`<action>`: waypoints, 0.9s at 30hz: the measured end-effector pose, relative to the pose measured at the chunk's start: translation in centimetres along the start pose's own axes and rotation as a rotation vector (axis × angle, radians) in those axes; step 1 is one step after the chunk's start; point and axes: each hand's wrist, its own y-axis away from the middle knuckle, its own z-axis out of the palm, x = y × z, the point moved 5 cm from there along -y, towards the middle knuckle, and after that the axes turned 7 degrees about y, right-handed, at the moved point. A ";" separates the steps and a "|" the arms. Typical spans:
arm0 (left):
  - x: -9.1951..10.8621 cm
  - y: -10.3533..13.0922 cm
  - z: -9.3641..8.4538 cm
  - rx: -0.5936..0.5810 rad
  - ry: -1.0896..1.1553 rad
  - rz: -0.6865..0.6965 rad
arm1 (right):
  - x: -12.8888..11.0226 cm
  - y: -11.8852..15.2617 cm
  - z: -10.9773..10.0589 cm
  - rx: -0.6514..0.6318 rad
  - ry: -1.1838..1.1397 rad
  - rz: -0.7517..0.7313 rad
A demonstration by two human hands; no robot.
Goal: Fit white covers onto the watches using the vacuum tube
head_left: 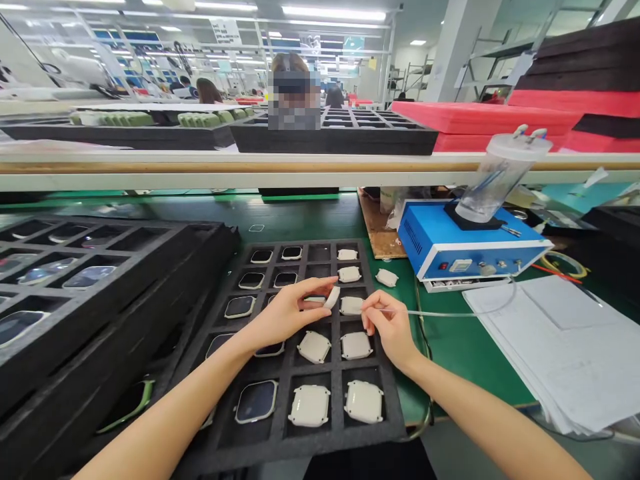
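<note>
Between the thumb and fingers of my left hand (280,317) is a white watch case (332,297), tipped on edge above the black foam tray (345,441). My right hand (394,331) is closed in a pinch over the tray's right column, around the end of a thin clear tube (440,313). Any tip on the tube is hidden by the fingers. White watch cases (310,405) lie in the tray's right-hand pockets. Framed dark watch screens (256,401) fill pockets further left. Another white watch case (387,277) lies on the green mat outside the tray.
Stacked black foam trays (65,333) with screens stand at left. At right are a blue control box (475,247), a clear cylinder (487,183) on it, and white papers (565,347). A shelf edge (200,180) crosses behind; a person sits beyond it.
</note>
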 end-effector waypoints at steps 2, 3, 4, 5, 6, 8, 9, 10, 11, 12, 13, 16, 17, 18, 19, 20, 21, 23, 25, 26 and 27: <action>-0.2 -0.3 0.9 0.002 0.167 -0.006 | -0.1 0.1 0.0 0.003 0.008 -0.006; -0.4 -0.4 1.5 -0.005 0.226 -0.013 | -0.2 0.1 0.0 0.005 0.012 -0.011; -0.6 -0.5 1.9 -0.014 0.276 -0.022 | -0.3 0.2 0.0 0.006 0.018 -0.017; -0.8 -0.6 2.3 -0.023 0.317 -0.034 | -0.3 0.2 -0.1 0.007 0.022 -0.024; -1.0 -0.7 2.6 -0.029 0.347 -0.046 | -0.3 0.3 -0.1 0.007 0.024 -0.033; -1.2 -0.8 2.9 -0.023 0.371 -0.055 | -0.3 0.3 -0.2 0.007 0.024 -0.044; -1.3 -0.8 2.9 -0.015 0.370 -0.053 | -0.3 0.4 -0.2 0.008 0.024 -0.046; -1.3 -0.8 2.9 -0.007 0.362 -0.047 | -0.3 0.4 -0.2 0.009 0.024 -0.046; -1.3 -0.8 2.8 0.000 0.352 -0.041 | -0.3 0.4 -0.2 0.008 0.025 -0.044; -1.2 -0.9 2.8 0.002 0.343 -0.037 | -0.3 0.4 -0.2 0.006 0.025 -0.042; -1.2 -0.9 2.8 0.002 0.338 -0.036 | -0.3 0.4 -0.2 0.004 0.026 -0.040; -1.1 -0.9 3.0 -0.007 0.350 -0.045 | -0.3 0.3 -0.1 -0.004 0.021 -0.044; -1.1 -0.9 3.0 -0.011 0.356 -0.043 | -0.3 0.2 -0.1 -0.006 0.019 -0.047; -1.0 -0.9 3.1 -0.015 0.357 -0.039 | -0.3 0.2 -0.1 -0.008 0.017 -0.049; -1.0 -0.9 3.1 -0.018 0.354 -0.032 | -0.3 0.2 -0.1 -0.012 0.017 -0.051; -0.9 -1.0 3.1 -0.021 0.348 -0.026 | -0.3 0.2 -0.1 -0.017 0.017 -0.053; -0.9 -1.0 3.1 -0.022 0.343 -0.022 | -0.3 0.2 -0.1 -0.021 0.019 -0.055; -1.0 -1.0 3.0 -0.024 0.344 -0.012 | -0.3 0.3 -0.1 -0.025 0.023 -0.061; -1.0 -1.0 3.0 -0.024 0.355 -0.003 | -0.4 0.3 -0.1 -0.026 0.021 -0.067; -1.0 -1.1 3.0 -0.026 0.359 -0.001 | -0.4 0.3 -0.1 -0.027 0.021 -0.067; -1.1 -1.1 3.0 -0.027 0.361 0.001 | -0.4 0.3 -0.1 -0.028 0.022 -0.067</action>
